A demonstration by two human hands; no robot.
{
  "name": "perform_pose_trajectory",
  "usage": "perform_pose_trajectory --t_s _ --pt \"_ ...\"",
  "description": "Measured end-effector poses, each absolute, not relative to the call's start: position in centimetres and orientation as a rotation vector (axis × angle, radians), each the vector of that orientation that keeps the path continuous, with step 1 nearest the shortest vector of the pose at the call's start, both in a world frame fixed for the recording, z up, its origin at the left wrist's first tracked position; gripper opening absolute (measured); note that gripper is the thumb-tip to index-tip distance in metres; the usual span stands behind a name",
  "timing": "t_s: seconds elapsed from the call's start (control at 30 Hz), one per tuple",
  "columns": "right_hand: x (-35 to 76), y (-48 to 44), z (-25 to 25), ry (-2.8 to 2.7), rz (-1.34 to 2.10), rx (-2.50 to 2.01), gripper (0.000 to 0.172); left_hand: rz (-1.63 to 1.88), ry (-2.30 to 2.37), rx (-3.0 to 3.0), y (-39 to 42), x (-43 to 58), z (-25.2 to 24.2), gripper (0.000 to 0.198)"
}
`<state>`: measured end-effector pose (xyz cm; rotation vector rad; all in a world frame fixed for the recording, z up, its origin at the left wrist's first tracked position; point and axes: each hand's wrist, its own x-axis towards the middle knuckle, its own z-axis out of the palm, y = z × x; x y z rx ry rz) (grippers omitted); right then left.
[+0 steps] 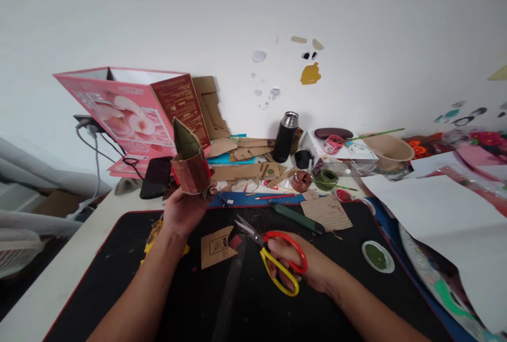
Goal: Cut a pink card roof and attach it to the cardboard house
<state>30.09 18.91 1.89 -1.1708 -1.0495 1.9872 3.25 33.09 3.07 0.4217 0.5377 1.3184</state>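
Note:
My left hand (185,212) is raised above the black mat, its fingers wrapped round a small painted cardboard model (190,170). The model has a reddish-brown curved wall and a pointed green piece rising from its top. In my right hand (283,257) is a pair of scissors (249,230) with one red and one yellow handle loop. Their blades point up and left, slightly apart, over the mat. Below them lies a notched piece of brown cardboard (217,248) with a small red-brown scrap (235,241). A dark ruler-like strip (227,294) runs toward me.
A green utility knife (297,216) and corrugated cardboard (327,212) lie behind the scissors. Paint jars (301,181), a black thermos (285,138) and cardboard scraps (241,173) crowd the back. A pink box (130,114) stands left; a green paint dish (377,256) sits right.

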Motion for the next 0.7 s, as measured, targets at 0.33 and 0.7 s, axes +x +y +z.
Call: perform_pose_trajectory --t_s 0.33,0.7 --pt "27.4 20.3 3.2 -0.936 1.908 -0.931 0.059 1.314 0.514 0.443 33.0 2.9 2.5 0.05" --pt "23.0 21.8 4.3 -1.057 1.79 -0.932 0.057 1.323 0.533 0.471 33.1 2.8 2.4 0.04"
